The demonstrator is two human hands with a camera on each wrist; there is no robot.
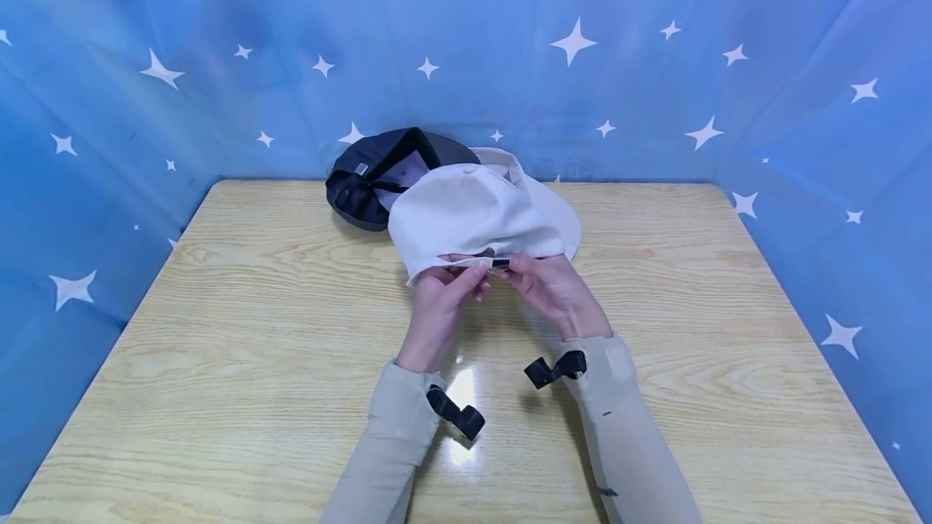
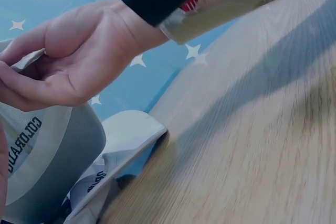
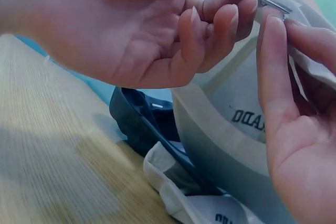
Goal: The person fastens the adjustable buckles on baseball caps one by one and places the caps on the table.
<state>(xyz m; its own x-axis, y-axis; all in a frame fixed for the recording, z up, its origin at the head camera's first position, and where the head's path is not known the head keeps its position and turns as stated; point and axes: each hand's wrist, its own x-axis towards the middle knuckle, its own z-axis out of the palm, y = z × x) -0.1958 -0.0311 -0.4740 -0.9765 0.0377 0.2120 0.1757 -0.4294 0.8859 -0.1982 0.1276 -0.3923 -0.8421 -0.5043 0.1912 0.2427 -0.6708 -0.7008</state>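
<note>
A white baseball cap [image 1: 466, 209] is held with its back opening toward me, a little above the table. My left hand [image 1: 439, 297] pinches the cap's back strap between thumb and fingers. On the other side, my right hand [image 1: 553, 289] pinches the strap by a small metal buckle [image 3: 275, 4]. The fingertips of both hands nearly meet at the buckle. In the right wrist view, dark lettering shows inside the cap, partly covered by the right hand [image 3: 310, 156]. How far the strap runs through the buckle cannot be made out.
Behind the held cap lie a dark navy cap [image 1: 371, 176] and another white cap [image 1: 557, 213], partly hidden. They rest at the far edge of the wooden table [image 1: 255, 346]. A blue star-patterned curtain [image 1: 510, 87] hangs around the table's back and sides.
</note>
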